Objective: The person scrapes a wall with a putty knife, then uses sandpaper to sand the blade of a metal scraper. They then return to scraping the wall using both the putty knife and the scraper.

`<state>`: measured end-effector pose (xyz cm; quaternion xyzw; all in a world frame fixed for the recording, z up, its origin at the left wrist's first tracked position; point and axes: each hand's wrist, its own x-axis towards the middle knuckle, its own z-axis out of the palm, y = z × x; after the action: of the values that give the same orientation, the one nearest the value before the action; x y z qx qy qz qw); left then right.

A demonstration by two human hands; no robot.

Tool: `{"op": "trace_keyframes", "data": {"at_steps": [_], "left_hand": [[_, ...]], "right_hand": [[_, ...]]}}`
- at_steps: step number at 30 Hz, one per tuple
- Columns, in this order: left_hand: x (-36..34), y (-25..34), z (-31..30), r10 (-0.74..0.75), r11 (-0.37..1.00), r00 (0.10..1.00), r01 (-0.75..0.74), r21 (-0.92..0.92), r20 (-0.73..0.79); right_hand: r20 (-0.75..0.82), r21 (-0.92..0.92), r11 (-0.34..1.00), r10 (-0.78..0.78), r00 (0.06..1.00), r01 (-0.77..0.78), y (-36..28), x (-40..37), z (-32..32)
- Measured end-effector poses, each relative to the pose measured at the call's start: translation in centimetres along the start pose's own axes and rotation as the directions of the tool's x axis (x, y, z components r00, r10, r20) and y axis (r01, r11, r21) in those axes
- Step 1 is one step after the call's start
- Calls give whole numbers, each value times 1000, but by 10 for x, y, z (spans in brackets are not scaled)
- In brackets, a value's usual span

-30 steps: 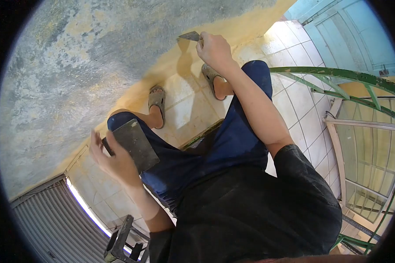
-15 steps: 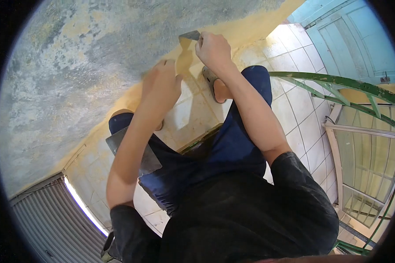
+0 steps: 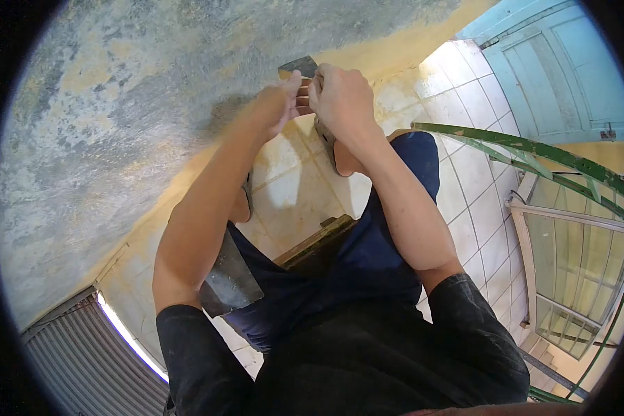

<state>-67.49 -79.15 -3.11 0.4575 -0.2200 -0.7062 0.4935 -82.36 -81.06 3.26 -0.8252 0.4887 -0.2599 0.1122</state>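
My right hand (image 3: 343, 97) is closed on a small, flat, dark grey piece (image 3: 298, 68) that juts out to the left, close to the lower wall. Right beside it is my left hand (image 3: 282, 104), its thumb up and its fingers stretched toward the right hand's fingers. The wall (image 3: 139, 104) is patchy grey with yellowish areas and a yellow lower band. Across my left thigh lies a larger dark grey sheet (image 3: 232, 281), partly behind my left forearm.
I sit low on a worn wooden seat (image 3: 315, 239), feet on pale floor tiles (image 3: 291, 180). To the right are a green metal frame (image 3: 534, 149), a light-framed glazed panel (image 3: 575, 243) and a blue door (image 3: 555, 69). A ribbed grey shutter (image 3: 93, 347) stands at lower left.
My left hand has moved right, up to my right hand. The right hand has shifted slightly down and right, still with the grey piece. My knees and the thigh sheet have shifted slightly in view.
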Motion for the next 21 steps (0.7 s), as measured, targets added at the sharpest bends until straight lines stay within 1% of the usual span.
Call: {"op": "trace_keyframes", "data": {"at_steps": [1, 2, 4, 5, 7, 8, 10, 14, 17, 21], "left_hand": [[2, -2, 4, 29, 992, 999, -24, -122, 37], [2, -4, 12, 26, 992, 999, -21, -121, 36], [-2, -7, 24, 118, 991, 992, -120, -56, -36], [0, -11, 24, 114, 992, 993, -116, -58, -37], [5, -15, 24, 161, 985, 986, -164, -57, -40], [4, -13, 28, 161, 985, 986, -163, -60, -39], [4, -8, 34, 146, 987, 982, -152, -44, -119], [6, -8, 33, 157, 985, 981, -165, -55, -116], [10, -10, 29, 137, 989, 986, -142, -48, -94], [12, -14, 27, 113, 990, 986, -122, -70, -121]], "right_hand": [[3, -4, 1000, 0, 1000, 0, -1, 1, -1], [5, -2, 1000, 2, 1000, -2, -4, 1, -3], [65, -22, 999, 50, 997, -49, -7, 0, -5], [69, -24, 998, 53, 996, -51, -8, -1, -4], [36, -2, 999, 52, 998, -52, -8, -1, -3], [37, -5, 999, 53, 998, -52, -7, -1, -3], [9, 20, 999, 48, 999, -48, -7, 0, -3], [33, -10, 998, 68, 997, -68, -8, 2, -4], [10, -19, 999, 48, 999, -48, -7, 3, -3], [23, -23, 999, 44, 999, -44, -7, 3, -2]]}}
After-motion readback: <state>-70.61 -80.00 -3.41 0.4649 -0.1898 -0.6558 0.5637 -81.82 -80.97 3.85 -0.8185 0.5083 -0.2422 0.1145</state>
